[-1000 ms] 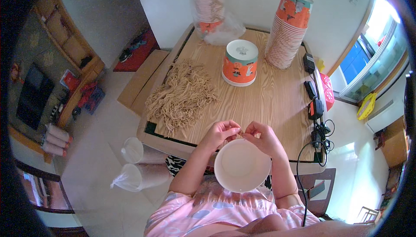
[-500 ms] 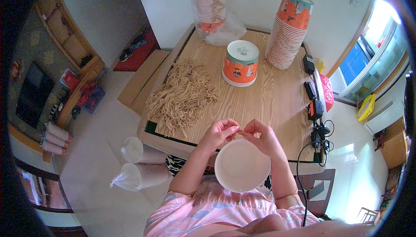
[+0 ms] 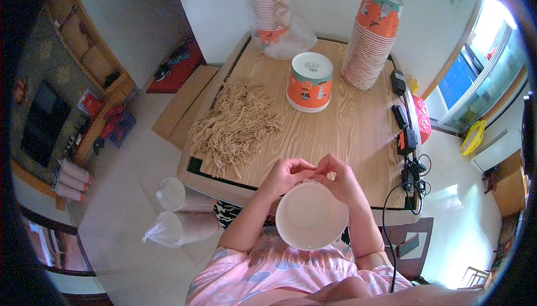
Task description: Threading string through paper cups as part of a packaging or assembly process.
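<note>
A white paper bucket (image 3: pixel 312 222) rests at my lap by the table's near edge, its open mouth facing up and a small hole showing near the rim. At its far rim, my left hand (image 3: pixel 289 175) and my right hand (image 3: pixel 335 176) meet with fingertips pinched together. What lies between the fingers is too small and covered to make out. Beyond them to the left, a loose heap of tan cords (image 3: pixel 238 124) is spread on the table. Further back, a few nested orange and green printed buckets (image 3: pixel 309 85) stand upside down.
A tall stack of nested buckets (image 3: pixel 369 43) leans at the back right; another stack (image 3: pixel 268 4) stands in clear plastic at the back. Black adapters (image 3: pixel 407 141) and tangled cables (image 3: pixel 415 173) line the right edge. Bagged bucket stacks (image 3: pixel 187 229) lie at the left below the table.
My fingertips have drawn closer together, and the small tan bit seen between them is now covered. The bucket has shifted very slightly down and left.
</note>
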The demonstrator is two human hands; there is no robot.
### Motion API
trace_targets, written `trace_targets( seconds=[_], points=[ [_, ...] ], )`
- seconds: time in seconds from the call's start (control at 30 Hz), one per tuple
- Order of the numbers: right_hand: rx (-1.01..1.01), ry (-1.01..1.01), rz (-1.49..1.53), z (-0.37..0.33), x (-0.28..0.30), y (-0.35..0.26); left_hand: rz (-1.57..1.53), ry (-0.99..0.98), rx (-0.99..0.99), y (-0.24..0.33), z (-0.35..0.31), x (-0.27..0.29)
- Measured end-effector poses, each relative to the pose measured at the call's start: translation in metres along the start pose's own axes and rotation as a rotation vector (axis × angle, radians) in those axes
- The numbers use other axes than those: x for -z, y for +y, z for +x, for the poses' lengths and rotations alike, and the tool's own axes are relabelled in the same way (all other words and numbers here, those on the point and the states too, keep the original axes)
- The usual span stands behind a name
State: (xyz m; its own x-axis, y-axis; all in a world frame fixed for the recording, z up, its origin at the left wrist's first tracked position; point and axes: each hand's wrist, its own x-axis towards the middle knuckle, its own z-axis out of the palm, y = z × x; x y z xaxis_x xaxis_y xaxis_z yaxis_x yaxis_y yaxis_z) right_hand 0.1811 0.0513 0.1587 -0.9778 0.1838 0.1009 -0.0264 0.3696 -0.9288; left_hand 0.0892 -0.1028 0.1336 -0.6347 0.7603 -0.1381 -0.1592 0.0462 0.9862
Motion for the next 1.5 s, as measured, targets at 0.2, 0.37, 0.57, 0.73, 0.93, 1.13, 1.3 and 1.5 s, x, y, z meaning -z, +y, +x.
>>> trace_targets(
  seconds=[0.2,0.37,0.57,0.73,0.93,1.13,1.3,1.5],
  points=[
    [0.016,-0.014,-0.033,-0.001,0.002,-0.001,0.094,0.001,-0.052,-0.005,0.001,0.000],
    [0.031,-0.018,-0.018,-0.002,0.001,0.000,0.193,-0.025,-0.104,-0.008,-0.001,0.004],
    [0.015,-0.035,-0.044,-0.002,0.001,0.002,0.210,-0.012,-0.049,-0.005,-0.001,0.010],
    [0.042,-0.037,-0.034,0.000,-0.002,-0.003,0.109,0.006,-0.074,0.000,0.000,0.003],
    [0.040,0.040,-0.019,0.003,0.000,0.004,-0.008,0.013,-0.011,-0.001,0.002,0.004],
    [-0.035,0.054,0.027,0.004,-0.002,0.019,-0.085,0.013,-0.053,-0.003,0.003,0.004],
    [-0.054,0.047,0.086,0.005,-0.002,0.022,0.066,-0.010,-0.101,-0.016,0.008,0.005],
    [-0.054,0.014,0.106,0.005,-0.002,0.023,0.049,0.052,-0.170,-0.020,0.011,0.001]
  ],
)
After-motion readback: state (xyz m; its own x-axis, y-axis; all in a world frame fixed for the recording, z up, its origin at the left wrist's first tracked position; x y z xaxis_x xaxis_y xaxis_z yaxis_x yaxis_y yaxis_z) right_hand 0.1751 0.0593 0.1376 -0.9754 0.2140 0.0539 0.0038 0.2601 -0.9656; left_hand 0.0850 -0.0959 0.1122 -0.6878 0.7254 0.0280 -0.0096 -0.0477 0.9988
